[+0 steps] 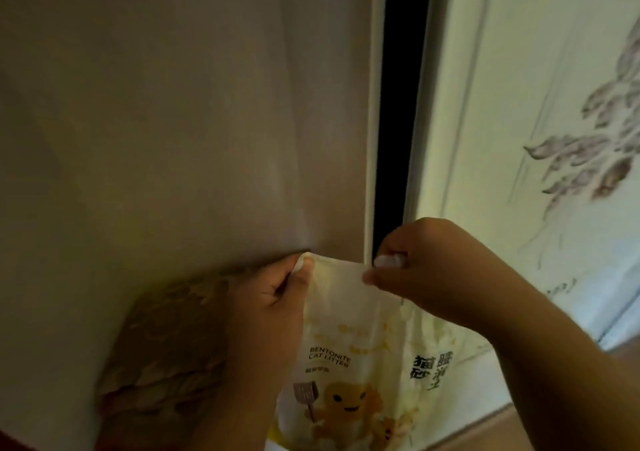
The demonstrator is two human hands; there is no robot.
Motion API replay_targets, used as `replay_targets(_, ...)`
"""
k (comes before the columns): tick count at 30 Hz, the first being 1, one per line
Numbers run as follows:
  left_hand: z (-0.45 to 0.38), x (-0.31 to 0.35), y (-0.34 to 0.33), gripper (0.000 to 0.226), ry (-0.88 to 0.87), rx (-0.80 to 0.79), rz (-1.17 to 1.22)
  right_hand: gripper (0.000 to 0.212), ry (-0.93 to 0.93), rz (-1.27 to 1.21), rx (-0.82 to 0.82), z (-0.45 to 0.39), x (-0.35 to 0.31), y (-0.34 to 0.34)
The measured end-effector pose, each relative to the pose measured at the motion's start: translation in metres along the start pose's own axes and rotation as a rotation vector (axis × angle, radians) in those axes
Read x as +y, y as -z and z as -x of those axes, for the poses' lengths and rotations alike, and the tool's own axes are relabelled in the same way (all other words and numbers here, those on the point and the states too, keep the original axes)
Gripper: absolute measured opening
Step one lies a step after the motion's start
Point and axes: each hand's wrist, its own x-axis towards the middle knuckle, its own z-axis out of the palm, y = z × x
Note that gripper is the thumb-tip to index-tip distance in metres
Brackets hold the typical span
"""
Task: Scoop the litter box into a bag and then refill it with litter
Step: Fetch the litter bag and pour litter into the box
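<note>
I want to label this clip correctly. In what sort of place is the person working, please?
Probably a room in a home. A sheer curtain hangs beside a white panel with a leaf pattern, and both hands pinch the top of a cat litter bag.

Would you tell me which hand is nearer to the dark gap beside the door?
Right. The right hand sits just below the dark gap, pinching the litter bag; the left hand grips its top farther left.
</note>
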Motion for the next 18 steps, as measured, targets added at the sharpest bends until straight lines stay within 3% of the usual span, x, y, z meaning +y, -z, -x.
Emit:
replay_targets(7, -0.026, -0.005, -0.005, 0.015, -0.041, -0.241, 0.057, 0.016, -0.269, -0.060, 0.151, 0.025, -0.011, -0.007)
replay_targets(13, -0.017, -0.008, -0.031, 0.014, -0.135, -0.489, 0.140, 0.018, -0.527, -0.083, 0.362, 0.065, -0.009, -0.036)
replay_targets(18, 0.010, -0.008, -0.062, 0.016, -0.126, -0.676, 0.203, 0.021, -0.720, -0.058, 0.422, 0.111, 0.002, -0.043)
